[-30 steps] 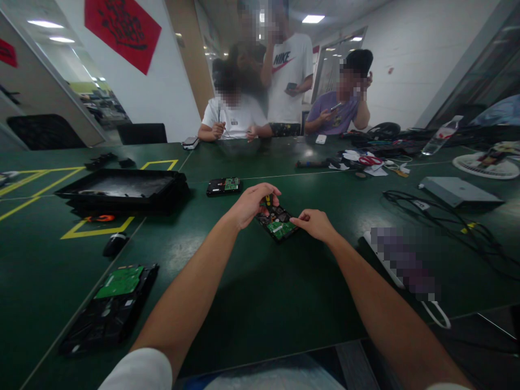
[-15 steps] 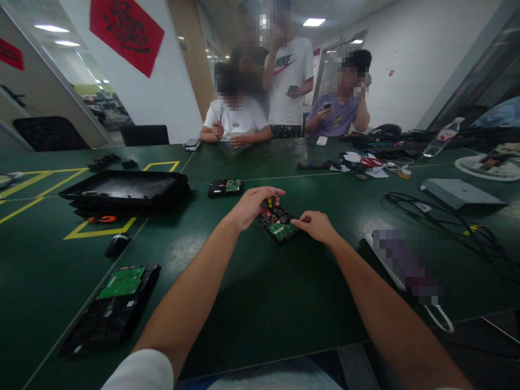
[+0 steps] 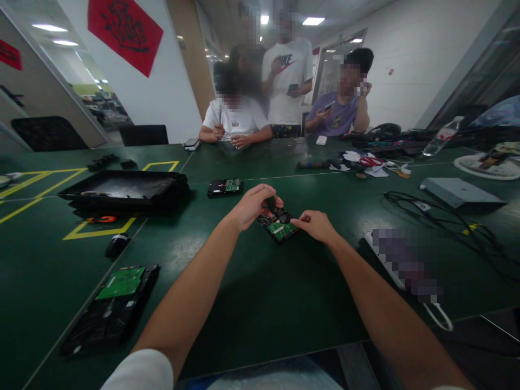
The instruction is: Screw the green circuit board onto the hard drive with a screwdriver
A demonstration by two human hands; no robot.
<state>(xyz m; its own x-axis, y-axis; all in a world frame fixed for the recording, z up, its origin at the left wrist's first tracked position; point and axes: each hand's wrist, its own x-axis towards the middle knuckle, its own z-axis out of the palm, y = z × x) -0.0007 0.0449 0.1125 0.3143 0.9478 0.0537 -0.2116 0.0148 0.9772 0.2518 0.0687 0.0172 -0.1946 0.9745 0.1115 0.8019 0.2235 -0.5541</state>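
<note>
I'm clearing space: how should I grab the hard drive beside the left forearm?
I'd grip the hard drive by the long edges of its near end, from the left: it lies flat, green board toward the far end, left forearm on its right.

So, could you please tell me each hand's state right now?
Left hand: closed, holding a dark-handled tool.
Right hand: closed, holding the hard drive.

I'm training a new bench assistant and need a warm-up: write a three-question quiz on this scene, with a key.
1. True or false: the bare right hand touches the black rectangular device with a green circuit board lying between the hands.
2. Which holds the small dark-handled tool? (a) right hand (b) left hand
3. Fill in: the straight tape strips on the green table are ____.

Key: 1 true; 2 b; 3 yellow.
</note>
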